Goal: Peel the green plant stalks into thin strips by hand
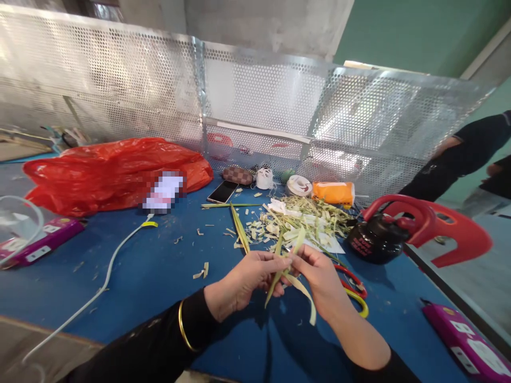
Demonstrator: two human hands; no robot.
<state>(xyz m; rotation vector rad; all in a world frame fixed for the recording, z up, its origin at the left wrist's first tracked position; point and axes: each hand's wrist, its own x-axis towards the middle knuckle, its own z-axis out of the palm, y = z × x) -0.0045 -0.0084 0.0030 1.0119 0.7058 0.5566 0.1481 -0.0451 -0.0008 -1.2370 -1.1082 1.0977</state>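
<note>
Both my hands meet over the blue table (159,271), pinched on thin green and pale leaf strips (293,282). My left hand (247,279) grips the strips from the left, a gold bangle on its wrist. My right hand (319,279) pinches them from the right, and loose strip ends hang down between the hands. Just beyond lies a pile of cut leaf scraps (303,221) on white paper. A long green leaf blade (239,229) lies to the left of the pile.
A red plastic bag (112,170) lies far left, a phone (222,191) and a tape roll (299,186) near the perforated metal screen (279,106). A black kettle (373,239), red chair (447,229), red and yellow scissors (353,290), white cable (107,271) and purple power strips (467,340) surround me. A person stands far right.
</note>
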